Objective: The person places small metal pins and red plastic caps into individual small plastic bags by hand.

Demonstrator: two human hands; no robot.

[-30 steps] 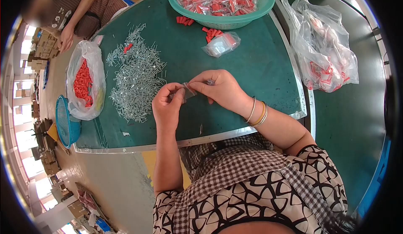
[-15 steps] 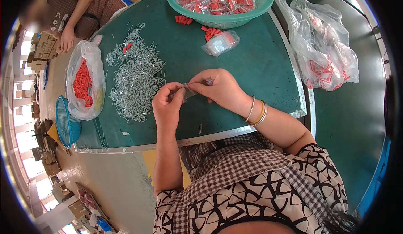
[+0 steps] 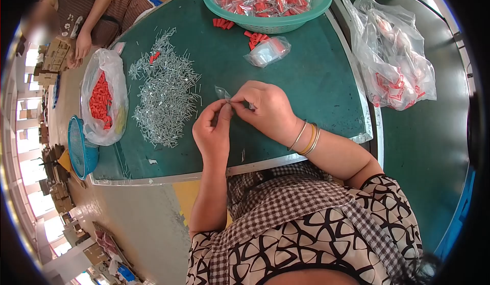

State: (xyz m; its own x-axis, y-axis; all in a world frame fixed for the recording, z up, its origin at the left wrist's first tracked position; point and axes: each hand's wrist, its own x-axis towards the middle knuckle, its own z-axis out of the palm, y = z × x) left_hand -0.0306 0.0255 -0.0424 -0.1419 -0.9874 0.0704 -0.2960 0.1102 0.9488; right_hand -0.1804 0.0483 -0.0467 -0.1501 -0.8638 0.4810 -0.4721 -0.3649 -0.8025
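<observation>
Over the green table, my left hand (image 3: 214, 126) pinches a small clear plastic bag (image 3: 221, 93) from the left. My right hand (image 3: 263, 106) grips the same bag from the right, its fingertips meeting those of my left hand. The bag's top sticks up beyond the fingertips; its contents cannot be made out. Left of my hands lies a wide pile of metal screws (image 3: 166, 96), with a few red plugs (image 3: 154, 57) on it. Red tubular plugs (image 3: 253, 39) lie beyond my hands beside a stack of clear bags (image 3: 268, 51).
A green basket (image 3: 265, 23) of filled bags stands at the back. At left are an open bag of red plugs (image 3: 100, 101) and a blue basket (image 3: 84, 149). A white plastic bag (image 3: 393, 55) lies at right. Another person (image 3: 94, 9) sits at the upper left.
Both hands have shifted slightly, my left hand to the right. The small bag is now turned, with its clear end pointing up and away above my fingertips.
</observation>
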